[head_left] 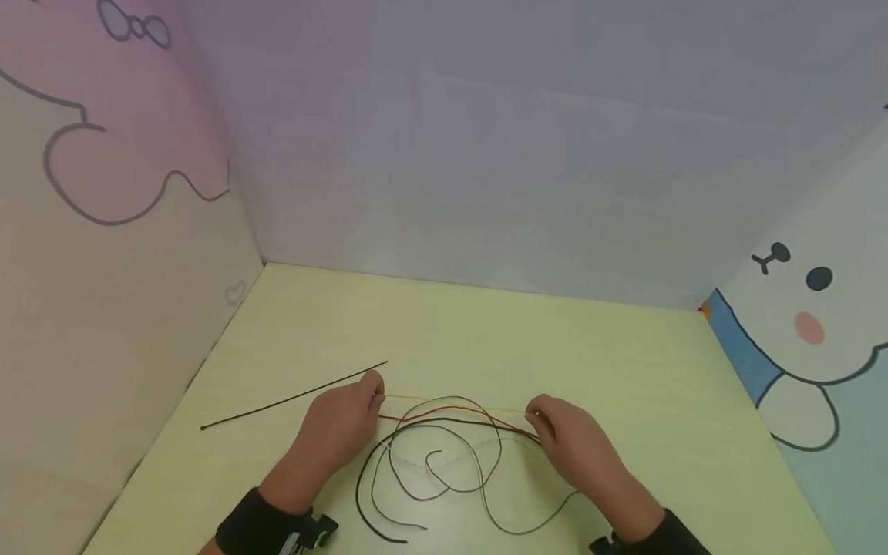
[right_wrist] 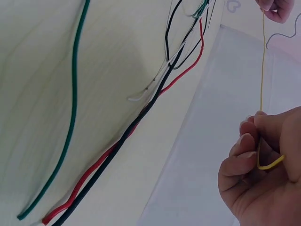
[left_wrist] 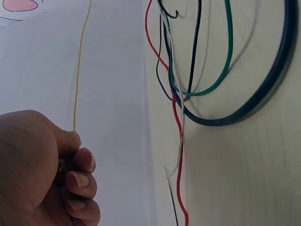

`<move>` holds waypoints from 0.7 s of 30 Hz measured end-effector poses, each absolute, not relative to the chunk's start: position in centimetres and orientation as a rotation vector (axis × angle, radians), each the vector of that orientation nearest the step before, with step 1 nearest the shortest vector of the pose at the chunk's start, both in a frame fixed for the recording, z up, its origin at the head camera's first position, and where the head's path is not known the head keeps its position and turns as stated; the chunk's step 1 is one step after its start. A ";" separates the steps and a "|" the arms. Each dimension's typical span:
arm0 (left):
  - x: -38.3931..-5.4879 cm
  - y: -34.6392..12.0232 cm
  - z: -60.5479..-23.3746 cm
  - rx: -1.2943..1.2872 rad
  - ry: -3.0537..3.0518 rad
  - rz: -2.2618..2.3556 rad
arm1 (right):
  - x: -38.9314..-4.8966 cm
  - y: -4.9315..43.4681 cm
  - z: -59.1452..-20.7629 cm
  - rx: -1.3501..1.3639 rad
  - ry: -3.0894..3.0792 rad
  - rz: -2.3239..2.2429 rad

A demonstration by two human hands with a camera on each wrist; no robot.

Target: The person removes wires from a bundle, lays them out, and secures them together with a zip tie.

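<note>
A thin yellow wire runs stretched and nearly straight between the two hands. My left hand pinches one end of it between thumb and forefinger. At the other side, my right hand grips it with curled fingers, and a short yellow tail bends back inside the palm. Below the taut span lies a loose tangle: a red wire, a thick dark wire, a green wire and a white wire.
To the left of the tangle a straight thin black wire with a small knob at its near end lies on the pale yellow table. Printed panels wall in the table at the back and both sides.
</note>
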State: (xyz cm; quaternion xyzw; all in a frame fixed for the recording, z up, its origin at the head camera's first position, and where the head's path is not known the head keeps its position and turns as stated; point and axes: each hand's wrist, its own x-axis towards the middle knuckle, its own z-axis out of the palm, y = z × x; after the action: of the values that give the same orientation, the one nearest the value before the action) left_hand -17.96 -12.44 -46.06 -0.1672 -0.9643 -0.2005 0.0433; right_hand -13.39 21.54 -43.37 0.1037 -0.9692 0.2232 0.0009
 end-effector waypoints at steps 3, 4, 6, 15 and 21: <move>-18.1 -12.8 -46.4 -0.464 -2.944 -0.615 | -13.6 21.2 -43.4 0.306 -3.027 0.709; -18.1 -12.9 -46.5 -0.456 -2.940 -0.609 | -13.7 21.1 -43.5 0.300 -3.029 0.710; -18.1 -13.1 -46.7 -0.461 -2.925 -0.593 | -13.8 20.8 -43.7 0.294 -3.048 0.703; -18.1 -13.6 -49.1 -0.557 -2.981 -0.516 | -14.3 20.3 -46.4 0.294 -3.160 0.543; -18.1 -13.4 -50.5 -0.575 -3.051 -0.541 | -14.4 20.2 -47.9 0.306 -3.193 0.497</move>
State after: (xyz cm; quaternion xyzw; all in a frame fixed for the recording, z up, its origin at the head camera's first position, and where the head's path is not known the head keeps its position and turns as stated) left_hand -18.09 -13.37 -50.52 -0.1824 -0.9681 -0.1717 -0.0049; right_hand -14.43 20.21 -47.92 0.0942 -0.9824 0.1530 -0.0519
